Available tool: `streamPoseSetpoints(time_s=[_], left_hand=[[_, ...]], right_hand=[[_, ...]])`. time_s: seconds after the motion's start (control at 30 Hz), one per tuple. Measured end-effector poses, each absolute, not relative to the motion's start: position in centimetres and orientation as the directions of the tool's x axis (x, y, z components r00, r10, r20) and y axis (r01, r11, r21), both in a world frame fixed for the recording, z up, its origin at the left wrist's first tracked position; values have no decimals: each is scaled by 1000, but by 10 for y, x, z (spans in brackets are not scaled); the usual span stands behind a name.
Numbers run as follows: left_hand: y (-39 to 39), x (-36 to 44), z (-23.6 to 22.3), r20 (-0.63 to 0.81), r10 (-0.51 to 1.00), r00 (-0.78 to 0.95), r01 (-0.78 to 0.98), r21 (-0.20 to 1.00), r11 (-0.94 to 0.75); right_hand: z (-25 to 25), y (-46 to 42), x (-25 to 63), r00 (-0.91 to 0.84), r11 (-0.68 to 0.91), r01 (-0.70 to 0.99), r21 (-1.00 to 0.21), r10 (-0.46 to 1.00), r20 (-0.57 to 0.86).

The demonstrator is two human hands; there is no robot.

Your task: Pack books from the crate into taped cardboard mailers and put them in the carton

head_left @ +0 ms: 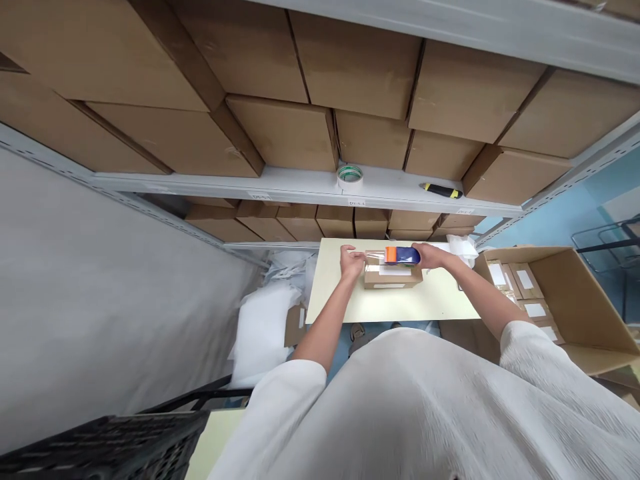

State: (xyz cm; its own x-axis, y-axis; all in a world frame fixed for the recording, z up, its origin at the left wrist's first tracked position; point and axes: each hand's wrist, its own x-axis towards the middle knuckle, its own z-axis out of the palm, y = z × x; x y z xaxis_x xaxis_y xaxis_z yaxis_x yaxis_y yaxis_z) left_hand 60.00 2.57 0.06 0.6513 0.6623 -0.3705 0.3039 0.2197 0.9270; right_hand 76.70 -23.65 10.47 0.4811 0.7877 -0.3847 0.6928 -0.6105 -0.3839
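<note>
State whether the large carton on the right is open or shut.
Open. The large carton has nothing across its top, and several small boxes with white labels show inside.

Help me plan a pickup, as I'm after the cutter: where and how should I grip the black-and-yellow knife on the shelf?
Grip the knife by its black middle, from the shelf's open front and slightly above. It lies lengthwise near the front edge, with boxes behind. The narrower end, toward the tape roll, is probably the blade end; avoid it.
</note>
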Motion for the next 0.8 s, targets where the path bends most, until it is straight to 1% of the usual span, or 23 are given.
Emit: streamPoseSetpoints(time_s=[0.07, 0.13, 0.2, 0.33, 0.6, 0.8], left_hand=[[49, 587, -12, -398, 689, 606, 302, 916, 263], [64, 575, -25, -444, 675, 589, 308, 896, 320], [70, 567, -36, -439, 672, 597, 290, 898, 330], [66, 568, -49, -414, 684, 600, 243, 909, 337], [56, 570, -80, -429, 672, 603, 227, 901, 371], [29, 581, -101, -485, 611, 626, 274, 870, 410]], right_hand=[[107, -239, 772, 490, -617, 703, -354, 781, -387], [108, -239, 775, 483, -618, 707, -345, 777, -403], [107, -237, 775, 481, -625, 710, -326, 768, -424], [105, -231, 774, 497, -638, 719, -274, 749, -439], [103, -231, 775, 488, -636, 731, -246, 740, -463], [107, -228, 770, 495, -645, 722, -251, 735, -464]])
